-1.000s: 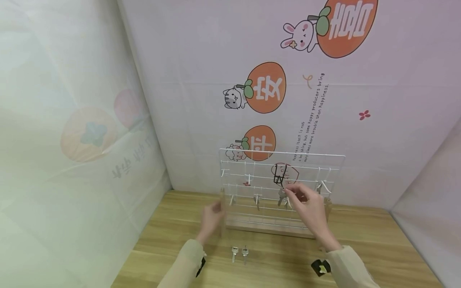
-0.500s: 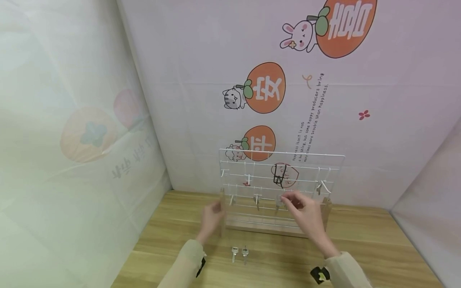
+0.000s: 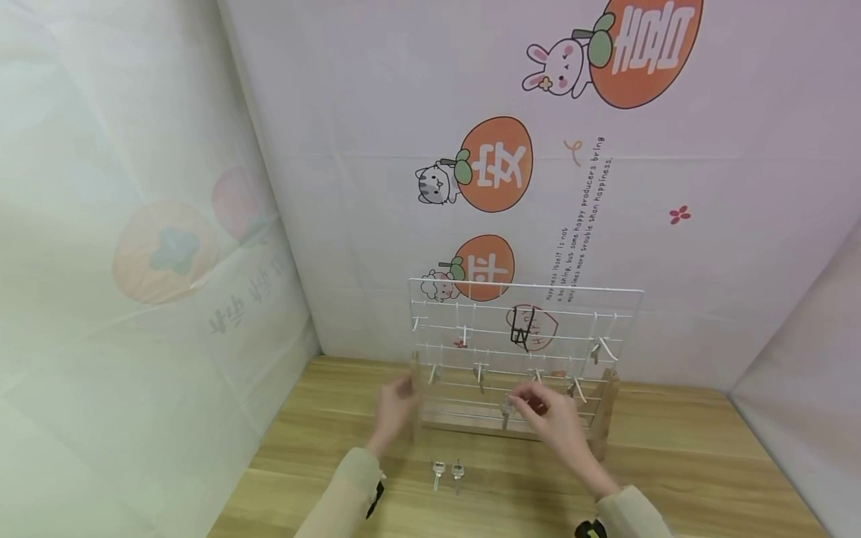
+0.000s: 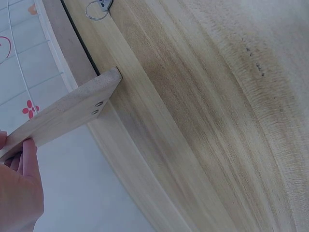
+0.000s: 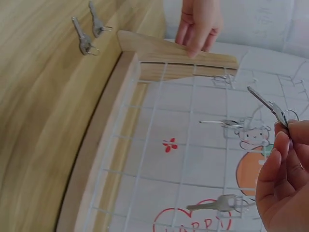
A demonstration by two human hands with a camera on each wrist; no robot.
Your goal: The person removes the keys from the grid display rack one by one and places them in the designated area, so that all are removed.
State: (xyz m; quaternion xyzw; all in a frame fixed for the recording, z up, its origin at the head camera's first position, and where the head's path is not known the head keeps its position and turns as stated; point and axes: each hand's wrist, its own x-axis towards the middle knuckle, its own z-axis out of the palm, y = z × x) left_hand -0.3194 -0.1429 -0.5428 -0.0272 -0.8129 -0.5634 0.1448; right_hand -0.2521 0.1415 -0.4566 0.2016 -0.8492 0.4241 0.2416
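My right hand (image 3: 554, 426) pinches a small silver key (image 5: 268, 106) by its ring end, in front of the lower part of a white wire-grid rack (image 3: 525, 285). In the right wrist view the key's blade points up and away from the fingertips. My left hand (image 3: 393, 411) grips the rack's left wooden side post (image 4: 67, 108), thumb on one face and fingers on the other. More keys hang from the rack's hooks, among them one in the middle (image 3: 480, 376) and one at the upper right (image 3: 596, 351).
Two loose keys, a left one (image 3: 439, 472) and a right one (image 3: 458, 474), lie on the wooden table (image 3: 323, 418) in front of the rack. Some hooks, like the upper left hook (image 3: 418, 323), hold nothing. A printed white cloth (image 3: 377, 224) stands behind the rack.
My right hand has moved down and to the left with the key, away from the hooks at the rack's right half. The left hand stays on the post.
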